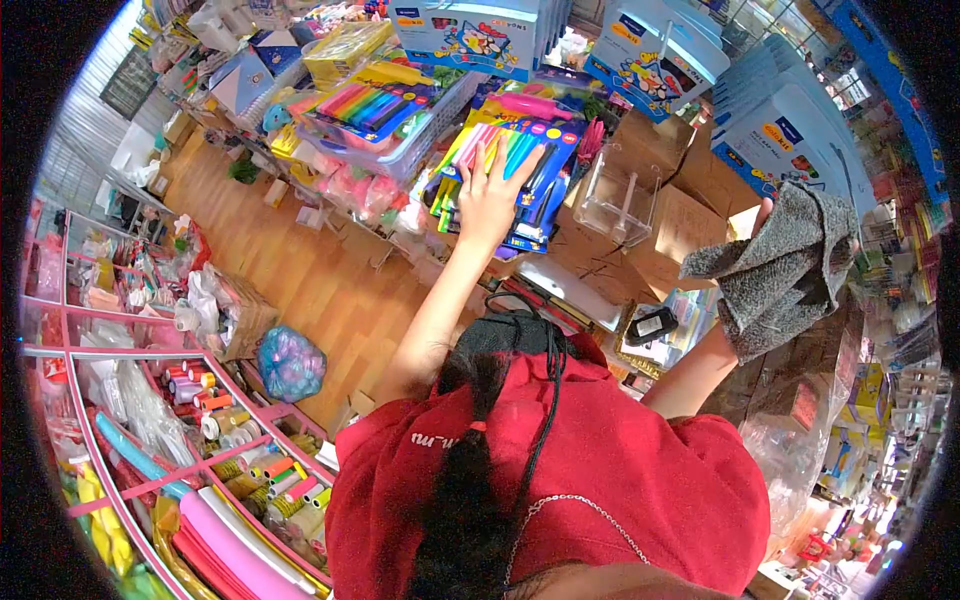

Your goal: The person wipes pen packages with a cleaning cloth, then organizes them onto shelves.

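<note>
My left hand (487,203) lies with its fingers spread on a stack of coloured marker packs (540,150). Over on the right, a grey cloth (785,270) is draped over my right hand (765,215), whose fingers are mostly hidden beneath it. Only a fingertip shows at the cloth's upper edge. Just left of the cloth is a clear plastic holder (617,200) on brown cardboard. Blue and white crayon boxes (790,140) hang above the cloth.
A basket (435,125) holds more marker packs beside the stack. A black device (652,326) lies below the cardboard. Pink-framed shelves (190,353) with rolls and spools stand at the lower left, near a plastic-wrapped bundle (291,363) on the wooden floor (340,290).
</note>
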Demonstrator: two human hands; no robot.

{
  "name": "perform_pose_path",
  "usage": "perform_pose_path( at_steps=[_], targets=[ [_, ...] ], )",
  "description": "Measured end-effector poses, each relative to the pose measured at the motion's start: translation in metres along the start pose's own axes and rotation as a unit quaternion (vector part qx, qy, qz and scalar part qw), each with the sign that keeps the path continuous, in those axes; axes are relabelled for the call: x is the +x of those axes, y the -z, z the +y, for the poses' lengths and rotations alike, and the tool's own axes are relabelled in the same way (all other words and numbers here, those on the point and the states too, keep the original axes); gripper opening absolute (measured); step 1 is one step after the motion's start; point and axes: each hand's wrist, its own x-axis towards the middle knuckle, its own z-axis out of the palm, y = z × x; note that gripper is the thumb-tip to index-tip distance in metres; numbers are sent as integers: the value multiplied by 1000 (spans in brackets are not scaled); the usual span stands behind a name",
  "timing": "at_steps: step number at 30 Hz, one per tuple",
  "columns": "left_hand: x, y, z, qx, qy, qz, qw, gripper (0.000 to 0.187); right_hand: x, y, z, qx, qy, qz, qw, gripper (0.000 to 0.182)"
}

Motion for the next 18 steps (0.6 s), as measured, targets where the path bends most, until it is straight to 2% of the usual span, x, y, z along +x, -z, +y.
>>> perform_pose_path(
  at_steps=[4, 5, 8, 15, 18],
  targets=[
    [6, -11, 9, 105, 4, -54, 993, 64, 0, 1, -1, 4, 0, 0, 1000, 49],
    [8, -13, 13, 137, 11, -63, 988, 75, 0, 2, -1, 6, -1, 2, 1000, 49],
    [14, -27, 9, 172, -6, -112, 979, 61, 1, 2, -1, 12, -3, 1, 1000, 49],
    [23, -19, 16, 76, -7, -185, 980, 83, 1, 3, -4, 29, -10, -4, 1000, 50],
    [21, -21, 14, 50, -20, -177, 983, 90, -1, 2, -3, 45, -16, -8, 999, 50]
  ],
)
